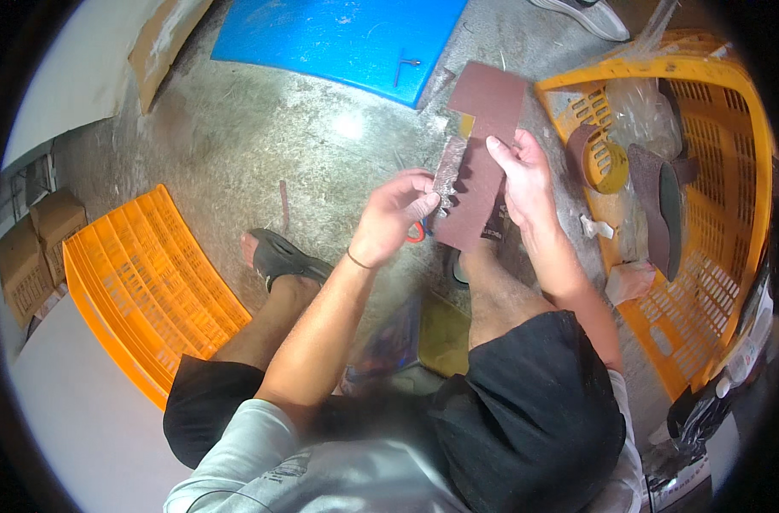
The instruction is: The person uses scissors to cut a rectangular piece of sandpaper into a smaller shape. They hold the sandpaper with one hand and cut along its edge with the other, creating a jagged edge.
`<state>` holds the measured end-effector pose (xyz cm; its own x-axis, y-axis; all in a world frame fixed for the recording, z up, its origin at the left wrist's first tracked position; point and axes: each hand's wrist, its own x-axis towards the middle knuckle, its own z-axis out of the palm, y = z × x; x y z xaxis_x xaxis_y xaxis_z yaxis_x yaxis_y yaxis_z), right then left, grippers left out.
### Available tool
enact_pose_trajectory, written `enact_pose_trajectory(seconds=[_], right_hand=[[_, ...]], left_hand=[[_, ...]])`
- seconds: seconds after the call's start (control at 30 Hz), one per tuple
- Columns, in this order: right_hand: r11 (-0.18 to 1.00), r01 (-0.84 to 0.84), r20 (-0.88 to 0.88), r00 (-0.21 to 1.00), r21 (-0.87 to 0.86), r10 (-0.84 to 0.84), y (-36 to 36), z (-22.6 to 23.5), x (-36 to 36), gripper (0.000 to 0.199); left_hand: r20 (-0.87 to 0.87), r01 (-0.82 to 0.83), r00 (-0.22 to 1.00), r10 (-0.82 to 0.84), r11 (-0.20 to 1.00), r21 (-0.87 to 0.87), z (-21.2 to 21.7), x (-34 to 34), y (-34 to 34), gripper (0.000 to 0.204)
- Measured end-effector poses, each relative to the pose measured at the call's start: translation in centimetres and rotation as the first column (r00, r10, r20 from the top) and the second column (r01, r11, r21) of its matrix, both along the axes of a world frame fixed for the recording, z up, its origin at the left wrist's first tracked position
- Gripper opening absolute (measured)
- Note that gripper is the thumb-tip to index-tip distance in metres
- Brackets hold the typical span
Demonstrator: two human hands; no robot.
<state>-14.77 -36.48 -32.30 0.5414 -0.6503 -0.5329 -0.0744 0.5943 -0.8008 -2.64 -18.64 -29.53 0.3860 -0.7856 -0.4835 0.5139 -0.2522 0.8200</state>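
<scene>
A long brown sheet that looks like sandpaper (490, 162) is up in front of me, its surface facing me. My right hand (526, 175) grips its right edge, the thumb lying on the front. Along the sheet's left side runs a narrow greyish strip (450, 164) with a rough face and dark notches along one edge. My left hand (398, 214) pinches the lower end of this strip between thumb and fingers. Whether the strip is fixed to the sheet I cannot tell. A red and blue curved handle (417, 231) shows just below my left fingers.
An orange crate (752, 171) on the right holds brown abrasive pieces, a yellow-centred roll (605, 165) and clear plastic. Another orange crate (163, 282) stands at left. A blue board (338, 38) with a small T-shaped tool (405, 65) lies ahead. Cardboard boxes (30, 256) stand far left.
</scene>
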Motion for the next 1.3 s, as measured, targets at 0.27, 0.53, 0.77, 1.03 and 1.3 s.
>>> enact_pose_trajectory(seconds=[0.27,0.53,0.77,1.03,1.3], right_hand=[[0.990,0.069,0.073,0.994,0.121,-0.078,0.0,-0.2,-0.1,0.029],[0.983,0.104,-0.015,0.995,0.153,-0.103,-0.2,0.2,0.0,0.031],[0.971,0.165,-0.006,0.986,0.175,-0.166,-0.6,0.1,-0.6,0.038],[0.975,-0.037,-0.155,0.985,0.221,0.072,-0.2,1.4,-2.9,0.031],[0.950,-0.187,-0.125,0.967,0.249,0.223,1.3,-0.4,-3.5,0.027]], left_hand=[[-0.005,0.004,1.000,-0.003,0.991,0.133,2.4,-0.8,-0.6,0.021],[0.031,0.100,0.993,-0.114,0.955,0.281,1.8,-2.0,-0.7,0.019],[-0.004,-0.004,1.000,0.005,0.981,0.194,1.7,-4.0,-1.7,0.018],[0.053,-0.092,0.995,0.080,0.954,0.284,0.3,-5.0,-1.4,0.014],[0.379,-0.074,0.923,-0.058,0.943,0.324,-1.8,-6.3,-0.1,0.017]])
